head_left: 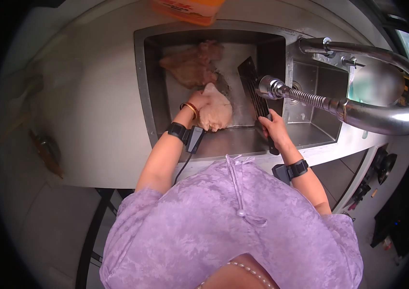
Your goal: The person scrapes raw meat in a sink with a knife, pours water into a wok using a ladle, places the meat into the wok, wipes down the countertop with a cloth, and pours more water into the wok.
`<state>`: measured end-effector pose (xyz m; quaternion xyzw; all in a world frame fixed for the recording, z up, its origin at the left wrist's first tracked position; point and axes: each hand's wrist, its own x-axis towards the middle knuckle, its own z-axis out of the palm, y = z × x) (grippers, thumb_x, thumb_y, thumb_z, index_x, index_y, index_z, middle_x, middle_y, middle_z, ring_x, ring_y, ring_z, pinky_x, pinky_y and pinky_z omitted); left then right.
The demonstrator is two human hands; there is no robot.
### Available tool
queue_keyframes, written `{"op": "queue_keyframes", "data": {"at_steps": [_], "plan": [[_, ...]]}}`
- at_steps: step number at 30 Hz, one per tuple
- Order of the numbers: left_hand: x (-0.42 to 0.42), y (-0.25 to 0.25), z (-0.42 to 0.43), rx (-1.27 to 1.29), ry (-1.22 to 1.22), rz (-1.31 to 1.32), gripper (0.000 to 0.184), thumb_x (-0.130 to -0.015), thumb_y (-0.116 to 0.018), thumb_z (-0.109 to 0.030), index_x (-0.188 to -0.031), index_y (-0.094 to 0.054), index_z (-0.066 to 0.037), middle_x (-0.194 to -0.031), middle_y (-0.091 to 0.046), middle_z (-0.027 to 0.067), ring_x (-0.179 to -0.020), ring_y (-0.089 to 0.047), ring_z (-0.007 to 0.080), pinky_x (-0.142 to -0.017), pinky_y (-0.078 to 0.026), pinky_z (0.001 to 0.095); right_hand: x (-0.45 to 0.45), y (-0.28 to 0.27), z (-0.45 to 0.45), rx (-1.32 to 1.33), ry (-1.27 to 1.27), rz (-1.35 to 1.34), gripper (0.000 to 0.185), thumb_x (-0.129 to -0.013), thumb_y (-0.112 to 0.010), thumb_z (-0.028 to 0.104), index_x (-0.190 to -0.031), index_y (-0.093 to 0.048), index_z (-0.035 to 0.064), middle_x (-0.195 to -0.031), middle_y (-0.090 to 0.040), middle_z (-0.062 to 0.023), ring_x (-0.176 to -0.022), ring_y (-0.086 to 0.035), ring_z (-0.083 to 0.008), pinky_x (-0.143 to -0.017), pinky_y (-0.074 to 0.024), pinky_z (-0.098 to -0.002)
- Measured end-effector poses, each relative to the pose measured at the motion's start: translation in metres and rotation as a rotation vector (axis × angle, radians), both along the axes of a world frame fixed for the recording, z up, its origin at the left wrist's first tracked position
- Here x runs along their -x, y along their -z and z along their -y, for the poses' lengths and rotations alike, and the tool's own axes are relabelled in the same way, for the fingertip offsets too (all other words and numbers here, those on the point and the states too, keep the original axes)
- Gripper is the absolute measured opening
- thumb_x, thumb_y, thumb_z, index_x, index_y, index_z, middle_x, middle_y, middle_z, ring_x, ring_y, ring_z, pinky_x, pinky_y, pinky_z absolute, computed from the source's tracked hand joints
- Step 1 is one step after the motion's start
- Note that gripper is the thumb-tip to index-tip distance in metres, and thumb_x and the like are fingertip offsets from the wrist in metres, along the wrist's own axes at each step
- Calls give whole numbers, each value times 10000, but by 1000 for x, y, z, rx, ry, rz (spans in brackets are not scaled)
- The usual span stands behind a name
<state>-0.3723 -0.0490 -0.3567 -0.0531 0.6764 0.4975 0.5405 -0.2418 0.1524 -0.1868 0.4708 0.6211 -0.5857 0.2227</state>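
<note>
My left hand [198,99] is at the left side of a pale piece of raw poultry [216,111], its fingers partly hidden against the meat. Just beyond it lies more raw poultry [185,67], pinker in colour, on the floor of the large sink basin [143,96]. In my right hand [273,126] is the handle of a dark kitchen knife [249,79]. Its long blade points away from me over the basin, apart from the meat and tilted up to the left. Part of the blade is behind the faucet's spray head [269,87].
A curved metal faucet [387,115] reaches in from the right, close to the knife. The smaller basin [317,125] adjoins on the right. An orange container [192,9] stands at the back edge. White counter [89,106] extends to the left.
</note>
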Motion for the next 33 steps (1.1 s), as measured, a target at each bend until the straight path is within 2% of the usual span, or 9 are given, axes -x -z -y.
{"op": "queue_keyframes", "data": {"at_steps": [2, 4, 5, 8, 14, 20, 23, 28, 33], "plan": [[5, -15, 13, 91, -52, 15, 325, -659, -611, -106, -957, -557, 13, -858, -606, 107, -720, -585, 203, -662, -462, 291, 1, 0, 3, 10, 6, -2, 239, -779, -543, 114, -988, -472, 24, -489, -405, 11, -377, -358, -71, -341, -283, -226], [6, -33, 23, -80, -503, 166, 275, -703, -590, -80, -959, -546, 11, -829, -603, 87, -700, -590, 211, -636, -469, 285, 2, -1, 5, 17, 16, -2, 241, -778, -545, 115, -990, -474, 25, -490, -407, 13, -378, -359, -70, -341, -283, -225], [7, -47, 27, -99, -591, 213, 318, -753, -553, -87, -1038, -477, 31, -933, -570, 118, -847, -576, 244, -707, -490, 356, 3, -3, 8, 12, 27, -20, 242, -777, -549, 118, -988, -478, 23, -488, -406, 14, -376, -359, -70, -341, -284, -225], [3, -64, 33, -236, -828, 369, 304, -773, -518, -48, -1060, -456, 32, -980, -551, 139, -899, -561, 257, -754, -486, 374, 7, -4, 16, 11, 31, -74, 245, -773, -557, 121, -983, -485, 18, -489, -407, 15, -374, -360, -69, -341, -284, -224], [-20, -45, 37, -300, -674, 542, 315, -784, -513, -28, -1086, -443, 23, -1013, -538, 150, -911, -556, 259, -784, -478, 364, 31, 3, 35, 76, 10, -146, 132, -771, -558, 103, -864, -498, 31, -521, -431, 15, -392, -365, -53, -359, -291, -196], [-23, -49, 29, -396, -561, 595, 284, -813, -516, -84, -1075, -459, 11, -995, -551, 124, -878, -568, 218, -784, -474, 338, 39, 31, 51, -15, -288, -95, 340, -715, -590, 141, -1032, -540, 28, -571, -523, -46, -430, -463, -96, -379, -369, -264], [-32, -46, 31, -399, -560, 558, 274, -828, -497, -93, -1079, -458, 9, -999, -551, 114, -882, -567, 210, -781, -475, 329, 40, 63, 38, -171, -207, -61, 284, -714, -564, 135, -958, -552, -10, -510, -474, -21, -381, -404, -77, -340, -325, -236], [-35, -47, 36, -473, -624, 593, 272, -838, -481, -97, -1089, -451, 3, -1017, -544, 117, -897, -560, 205, -788, -470, 320, 39, 54, 44, -19, -191, -139, 271, -710, -541, 129, -938, -559, -18, -540, -508, -41, -399, -428, -87, -358, -343, -244], [-33, -44, 38, -404, -604, 568, 270, -839, -479, -97, -1090, -451, -3, -1021, -543, 115, -904, -557, 205, -791, -468, 317, 35, 85, 24, -443, -479, -142, 342, -672, -560, 160, -964, -560, -17, -607, -567, -145, -506, -539, -174, -512, -439, -302]]}}
